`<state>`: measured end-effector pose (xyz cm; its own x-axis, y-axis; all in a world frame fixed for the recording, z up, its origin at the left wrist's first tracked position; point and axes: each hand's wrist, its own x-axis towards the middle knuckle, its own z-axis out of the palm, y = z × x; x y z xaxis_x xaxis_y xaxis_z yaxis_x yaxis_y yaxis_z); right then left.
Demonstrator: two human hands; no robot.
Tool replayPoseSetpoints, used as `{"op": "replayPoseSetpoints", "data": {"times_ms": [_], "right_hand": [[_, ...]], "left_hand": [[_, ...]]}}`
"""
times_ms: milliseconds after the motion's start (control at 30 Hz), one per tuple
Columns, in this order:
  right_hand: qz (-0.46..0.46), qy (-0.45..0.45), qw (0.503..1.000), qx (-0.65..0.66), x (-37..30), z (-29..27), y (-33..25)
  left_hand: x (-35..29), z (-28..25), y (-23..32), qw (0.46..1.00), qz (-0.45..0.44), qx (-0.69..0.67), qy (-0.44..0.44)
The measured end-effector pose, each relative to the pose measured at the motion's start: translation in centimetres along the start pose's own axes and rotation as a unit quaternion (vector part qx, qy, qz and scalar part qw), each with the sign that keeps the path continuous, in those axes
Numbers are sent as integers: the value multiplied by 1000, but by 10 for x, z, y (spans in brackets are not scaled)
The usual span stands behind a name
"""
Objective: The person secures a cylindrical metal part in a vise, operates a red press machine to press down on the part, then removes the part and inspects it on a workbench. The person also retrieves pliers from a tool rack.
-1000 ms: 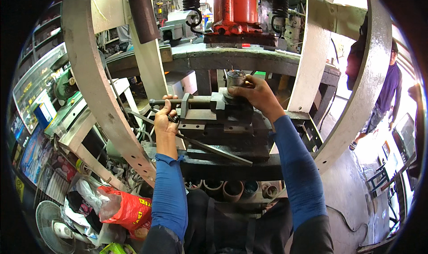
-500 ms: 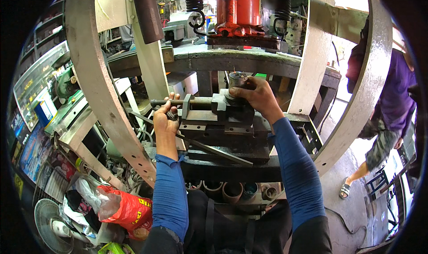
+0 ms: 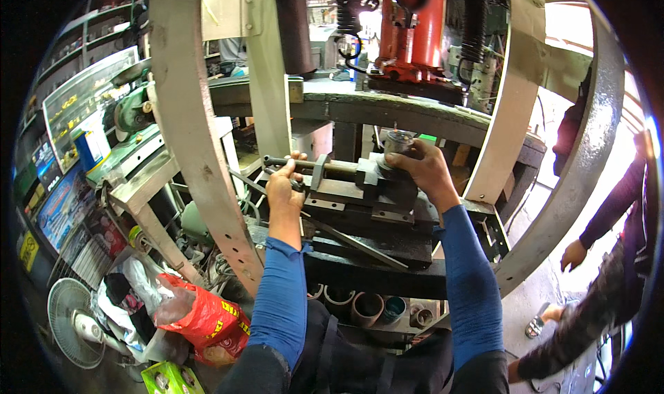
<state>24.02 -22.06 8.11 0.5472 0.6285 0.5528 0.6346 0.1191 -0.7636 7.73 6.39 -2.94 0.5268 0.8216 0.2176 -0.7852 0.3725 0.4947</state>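
Observation:
A dark metal machine vise (image 3: 337, 187) lies on steel blocks inside a press frame. My left hand (image 3: 284, 190) is closed around the outer end of its screw (image 3: 339, 167), with a finger and thumb showing around the rod. At the other end, a short cylindrical metal part (image 3: 399, 143) stands upright at the jaws. My right hand (image 3: 427, 164) grips it from the right, thumb in front. Whether the jaws press on the part cannot be seen. A flat metal bar (image 3: 366, 246) slants across the front of the vise.
Above the vise hangs a red hydraulic jack (image 3: 413, 41) between springs. Cream press uprights (image 3: 181, 104) flank my arms. Pipe pieces (image 3: 366, 307) sit below. At left are a fan (image 3: 76, 323) and a red bag (image 3: 207, 318). Another person (image 3: 609, 276) is close on the right.
The whole view has shifted, so the bench appears farther right and lower. Both my hands keep their places on the vise and the part. The other person at right has come nearer, an arm reaching down.

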Motion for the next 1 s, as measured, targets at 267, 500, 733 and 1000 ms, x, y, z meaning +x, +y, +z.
{"op": "replayPoseSetpoints", "data": {"times_ms": [267, 500, 733, 1000], "right_hand": [[-1, 9, 1000, -4, 6, -4, 22], [24, 20, 1000, -2, -2, 2, 0], [7, 20, 999, -49, 5, -5, 14], [-7, 16, 1000, -15, 1, -3, 7]], "left_hand": [[-11, 25, -7, 985, 6, 64, 158], [-17, 16, -2, 999, 32, 6, 24], [-28, 46, -8, 974, 75, 116, 182], [-16, 15, -4, 999, 31, -13, -14]]}}
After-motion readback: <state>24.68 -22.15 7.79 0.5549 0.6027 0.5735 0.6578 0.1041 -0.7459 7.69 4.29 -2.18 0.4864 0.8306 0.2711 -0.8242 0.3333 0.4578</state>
